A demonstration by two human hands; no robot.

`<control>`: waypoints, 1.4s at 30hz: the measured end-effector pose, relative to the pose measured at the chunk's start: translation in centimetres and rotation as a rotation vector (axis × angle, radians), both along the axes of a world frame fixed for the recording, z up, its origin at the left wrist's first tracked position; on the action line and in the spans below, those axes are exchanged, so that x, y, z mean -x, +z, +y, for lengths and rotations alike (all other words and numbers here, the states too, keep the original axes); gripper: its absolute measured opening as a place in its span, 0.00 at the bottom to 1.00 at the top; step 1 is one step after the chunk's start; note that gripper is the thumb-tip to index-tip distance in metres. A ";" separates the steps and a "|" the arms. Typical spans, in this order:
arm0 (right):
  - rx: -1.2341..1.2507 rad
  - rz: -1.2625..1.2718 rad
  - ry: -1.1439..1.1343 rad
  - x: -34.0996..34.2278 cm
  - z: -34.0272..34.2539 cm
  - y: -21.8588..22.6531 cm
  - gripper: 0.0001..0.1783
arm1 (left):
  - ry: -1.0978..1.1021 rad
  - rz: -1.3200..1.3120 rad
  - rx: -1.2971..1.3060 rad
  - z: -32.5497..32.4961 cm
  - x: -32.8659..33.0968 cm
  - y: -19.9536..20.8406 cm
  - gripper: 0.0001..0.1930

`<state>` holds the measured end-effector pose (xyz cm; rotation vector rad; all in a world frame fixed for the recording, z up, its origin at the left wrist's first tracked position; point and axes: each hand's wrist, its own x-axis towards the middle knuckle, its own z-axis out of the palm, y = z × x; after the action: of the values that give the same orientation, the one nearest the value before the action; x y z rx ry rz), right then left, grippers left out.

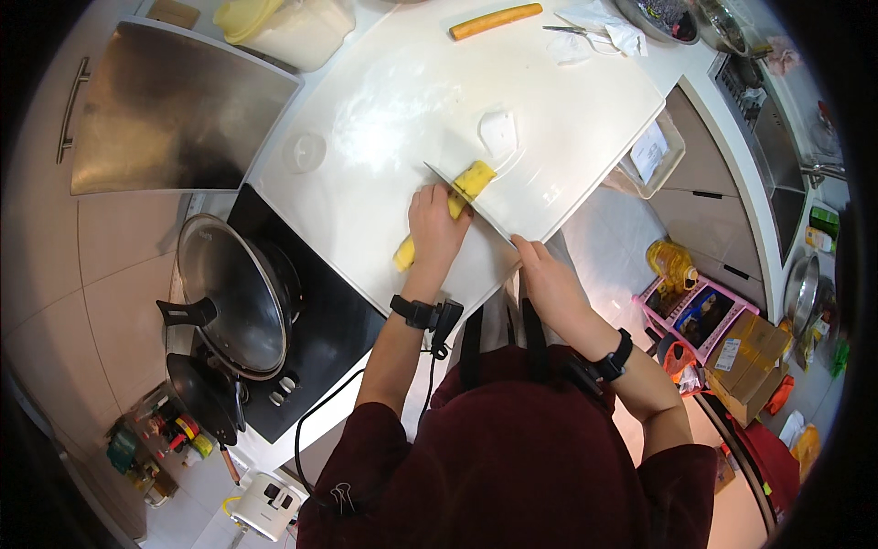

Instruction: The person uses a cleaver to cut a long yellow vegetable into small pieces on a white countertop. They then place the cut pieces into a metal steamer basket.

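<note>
My left hand (437, 224) is closed over a long yellow roll-shaped food (472, 183) with dark specks. It lies slantwise on the large white board (384, 82), one end showing past my fingers and the other beside my wrist. I cannot tell its exact kind. A knife (482, 214) is gripped in my right hand (541, 270), its blade slanting across the roll close by my left fingers. Where the edge meets the food is not clear. Beyond the roll sits a small white piece (498, 134), and a round clear lid-like disc (304, 152) lies to the left.
A long orange stick-shaped food (495, 21) and scissors (578, 32) lie at the board's far side. Left stands a lidded pan (233, 297) on the black cooktop (343, 334). A yellow-lidded tub (293, 27) is far left; an oil bottle (672, 263) is right, below.
</note>
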<state>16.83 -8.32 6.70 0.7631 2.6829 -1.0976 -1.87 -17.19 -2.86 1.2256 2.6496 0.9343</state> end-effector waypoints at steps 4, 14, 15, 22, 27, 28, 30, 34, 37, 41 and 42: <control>0.005 -0.077 0.007 -2.2 0.3 0.7 0.28 | 0.012 -0.002 0.003 -0.1 -0.1 -0.2 0.19; -0.046 -0.139 0.116 -6.6 3.6 3.1 0.27 | 0.029 -0.074 -0.001 -0.1 0.1 -0.1 0.21; -0.038 -0.155 0.128 -7.2 4.2 3.6 0.28 | 0.026 -0.087 0.013 -0.1 0.2 0.1 0.21; -0.243 0.236 0.002 -8.5 11.0 5.5 0.25 | 0.000 0.011 0.063 1.7 -0.6 2.2 0.29; -0.353 0.373 0.055 -4.1 20.7 1.2 0.28 | 0.045 -0.012 0.247 4.4 -1.5 2.0 0.29; -0.380 0.417 0.102 -3.1 22.5 -0.1 0.28 | 0.070 -0.025 0.289 4.5 -1.5 2.0 0.28; -0.339 0.394 0.149 -1.5 25.8 -2.6 0.28 | 0.102 -0.044 0.333 4.7 -1.5 2.0 0.26; -0.301 0.418 0.260 1.0 30.5 -6.6 0.25 | 0.109 -0.065 0.291 4.6 -1.2 2.8 0.23; -0.292 0.417 0.329 2.0 32.3 -8.5 0.23 | 0.137 -0.091 0.300 4.7 -1.4 3.4 0.22; -0.363 0.454 0.413 2.4 33.4 -9.4 0.22 | 0.202 -0.022 0.246 5.7 -2.4 3.3 0.23; -0.368 0.424 0.428 2.4 33.5 -9.3 0.22 | 0.219 0.014 0.216 5.9 -2.8 3.2 0.23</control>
<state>14.39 25.19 -2.64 -0.0383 3.2343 -0.7303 0.90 -11.30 0.31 0.9148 2.8471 0.6415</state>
